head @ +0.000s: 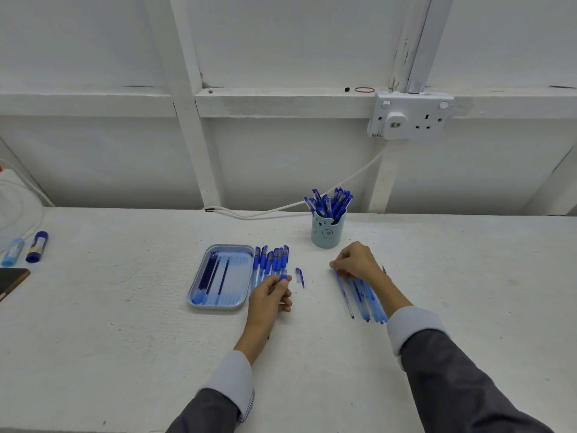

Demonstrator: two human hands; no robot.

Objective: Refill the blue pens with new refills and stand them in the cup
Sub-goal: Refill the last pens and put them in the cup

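A light blue cup (327,232) with a bear face stands at the back of the white table, full of several blue pens (329,201). A blue tray (199,289) holds several refills (215,276). A row of capped blue pens (271,260) lies just right of the tray. My left hand (271,296) pinches a small blue pen part at its fingertips, over the near end of that row. A loose pen cap (299,276) lies between my hands. My right hand (356,260) grips the top end of one of several refills (362,295) lying in a pile.
Two glue sticks (25,248) lie at the far left, beside a dark notebook (12,281) at the table's left edge. A white cable (281,209) runs along the back of the table up to a wall socket (409,115).
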